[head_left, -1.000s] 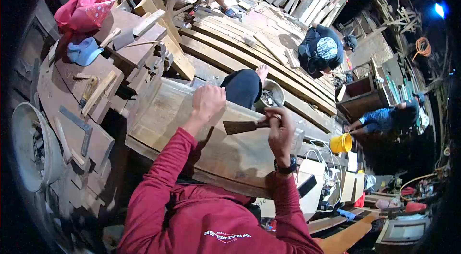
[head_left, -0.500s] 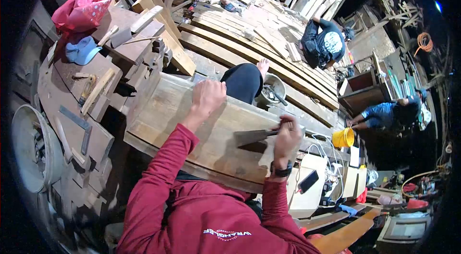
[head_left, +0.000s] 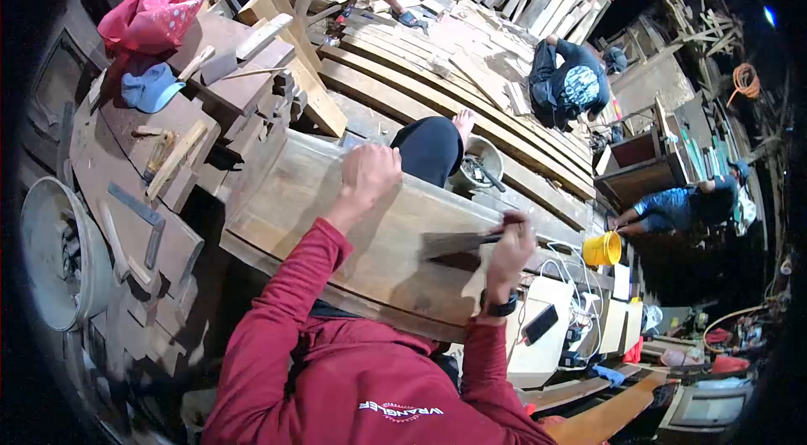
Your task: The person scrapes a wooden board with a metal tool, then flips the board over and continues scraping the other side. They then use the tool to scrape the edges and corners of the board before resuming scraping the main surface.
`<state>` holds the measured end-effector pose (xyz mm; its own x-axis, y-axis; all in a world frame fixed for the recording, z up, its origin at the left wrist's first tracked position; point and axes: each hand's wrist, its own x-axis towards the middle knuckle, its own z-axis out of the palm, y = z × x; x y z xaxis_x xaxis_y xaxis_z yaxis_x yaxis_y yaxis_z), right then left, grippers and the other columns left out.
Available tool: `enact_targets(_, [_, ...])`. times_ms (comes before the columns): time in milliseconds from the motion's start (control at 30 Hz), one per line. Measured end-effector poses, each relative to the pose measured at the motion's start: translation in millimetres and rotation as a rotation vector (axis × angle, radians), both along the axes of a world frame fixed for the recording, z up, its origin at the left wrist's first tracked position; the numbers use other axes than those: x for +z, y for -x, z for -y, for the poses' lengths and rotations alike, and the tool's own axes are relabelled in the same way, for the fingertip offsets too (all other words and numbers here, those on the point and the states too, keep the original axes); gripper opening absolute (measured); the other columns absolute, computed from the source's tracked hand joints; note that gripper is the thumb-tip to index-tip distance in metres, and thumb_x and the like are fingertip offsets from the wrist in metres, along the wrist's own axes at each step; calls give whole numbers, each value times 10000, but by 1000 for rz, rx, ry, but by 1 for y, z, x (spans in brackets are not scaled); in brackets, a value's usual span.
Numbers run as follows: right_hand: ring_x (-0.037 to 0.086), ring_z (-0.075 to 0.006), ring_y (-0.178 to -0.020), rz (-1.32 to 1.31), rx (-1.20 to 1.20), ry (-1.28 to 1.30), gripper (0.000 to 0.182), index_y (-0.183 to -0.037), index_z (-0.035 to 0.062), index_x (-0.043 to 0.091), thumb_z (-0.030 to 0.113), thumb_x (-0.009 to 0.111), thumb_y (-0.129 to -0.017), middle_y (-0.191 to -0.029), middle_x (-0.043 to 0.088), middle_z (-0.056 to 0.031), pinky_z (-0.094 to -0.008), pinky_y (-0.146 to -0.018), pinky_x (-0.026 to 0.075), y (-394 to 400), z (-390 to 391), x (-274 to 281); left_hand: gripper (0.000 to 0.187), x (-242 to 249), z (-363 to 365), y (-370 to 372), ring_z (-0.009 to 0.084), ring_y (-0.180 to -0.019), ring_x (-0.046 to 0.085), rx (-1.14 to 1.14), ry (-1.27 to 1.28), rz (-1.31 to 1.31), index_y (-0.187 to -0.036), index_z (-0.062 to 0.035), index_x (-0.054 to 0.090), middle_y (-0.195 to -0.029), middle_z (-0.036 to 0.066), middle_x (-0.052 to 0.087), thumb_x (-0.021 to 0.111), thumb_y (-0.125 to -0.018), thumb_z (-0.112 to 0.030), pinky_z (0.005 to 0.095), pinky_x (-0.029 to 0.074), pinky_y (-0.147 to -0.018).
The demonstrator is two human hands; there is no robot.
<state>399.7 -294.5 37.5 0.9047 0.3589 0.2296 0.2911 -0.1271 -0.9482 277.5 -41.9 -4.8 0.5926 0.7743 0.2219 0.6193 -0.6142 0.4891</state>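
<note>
A wide wooden panel [head_left: 336, 205] lies across my lap, its face pale brown with darker patches. My left hand [head_left: 370, 172] is closed at the panel's far edge, its fingers curled over that edge beside my knee. In my right hand [head_left: 511, 250], closed and raised over the right part of the panel, is a flat-bladed tool [head_left: 454, 242] with a reddish handle. Its greyish, broad end points left, close over the wood, and a dark shadow falls beneath it. Motion blurs the tool, and my fingers hide part of the handle.
At left stand a workbench [head_left: 126, 147] with hand tools and a white bucket [head_left: 46, 256] of scraps. A small bucket [head_left: 483, 163] sits beyond my knee, near long planks [head_left: 395, 96]. Right are a phone [head_left: 540, 324], cables and a yellow bucket [head_left: 602, 249]. Other people are farther off.
The whole view has shifted slightly right and down. My right hand still holds the flat-bladed tool over the panel, its wrist turned slightly; my left hand keeps its place at the edge.
</note>
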Motion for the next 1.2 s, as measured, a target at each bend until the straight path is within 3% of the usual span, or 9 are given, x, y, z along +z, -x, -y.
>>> enact_targets(100, [694, -190, -752, 476, 354, 242, 270, -1031, -5, 679, -125, 482, -891, -860, 678, -121, -311, -676, 544, 27, -4, 5, 447, -6, -2, -1, 403, -716, 723, -22, -35, 22, -771, -32, 782, -777, 226, 721, 542, -983, -344, 487, 583, -695])
enact_targets(233, [677, -174, -679, 112, 90, 106, 261, -1006, 2, 676, -119, 467, -904, -856, 672, -108, -311, -619, 530, 26, 2, 29, 443, 0, -1, 6, 405, -715, 721, -33, -25, -5, -771, -34, 779, -778, 233, 721, 536, -987, -335, 489, 584, -698])
enact_targets(367, [691, -302, -789, 810, 167, 578, 248, -1024, 31, 683, -87, 514, -887, -862, 666, -150, -403, -692, 528, 37, 5, 51, 446, 4, -2, 2, 409, -716, 718, -22, 14, -7, -780, -34, 779, -776, 233, 720, 526, -993, -334, 499, 581, -696])
enact_targets(500, [667, -353, -817, 691, 226, 552, 283, -1026, 36, 690, -88, 513, -845, -865, 659, -159, -409, -728, 511, 30, 22, 38, 452, -6, -3, 2, 412, -714, 717, -43, -47, 9, -780, -33, 779, -774, 234, 717, 523, -995, -336, 504, 578, -692])
enact_targets(700, [653, -350, -815, 538, -190, 442, 256, -1025, -2, 674, -93, 503, -858, -881, 674, -184, -422, -745, 501, 8, 34, 17, 458, 3, 1, 3, 409, -735, 722, -36, -36, -8, -763, -30, 775, -775, 236, 716, 520, -995, -331, 501, 579, -708])
enact_targets(833, [690, -342, -884, 414, 63, 449, 281, -1082, 16, 689, -70, 543, -858, -935, 702, -185, -418, -829, 539, 50, 13, 18, 461, -14, -2, -2, 407, -733, 721, -16, -31, 11, -757, -34, 773, -770, 235, 715, 524, -994, -341, 499, 576, -706])
enact_targets(900, [689, -342, -868, 607, -21, 519, 283, -1076, 10, 688, -78, 534, -856, -921, 695, -192, -417, -796, 539, 43, 19, 37, 460, -28, -7, -5, 407, -726, 718, -5, -71, 44, -754, -38, 772, -772, 233, 716, 528, -992, -347, 497, 575, -706])
enact_targets(1033, [668, -359, -827, 389, -158, 389, 286, -1040, -5, 679, -101, 499, -839, -888, 672, -204, -414, -735, 518, 39, 29, 36, 470, -7, -2, 1, 405, -716, 714, -2, -26, -3, -749, -35, 768, -770, 235, 713, 531, -992, -360, 496, 576, -703])
enact_targets(1200, [601, -242, -693, 534, -78, 360, 293, -1038, 22, 686, -88, 476, -867, -758, 615, -113, -360, -680, 486, 34, 33, 13, 471, 9, 7, 4, 404, -703, 712, 15, -62, 18, -711, -32, 758, -733, 229, 707, 537, -983, -347, 490, 570, -704])
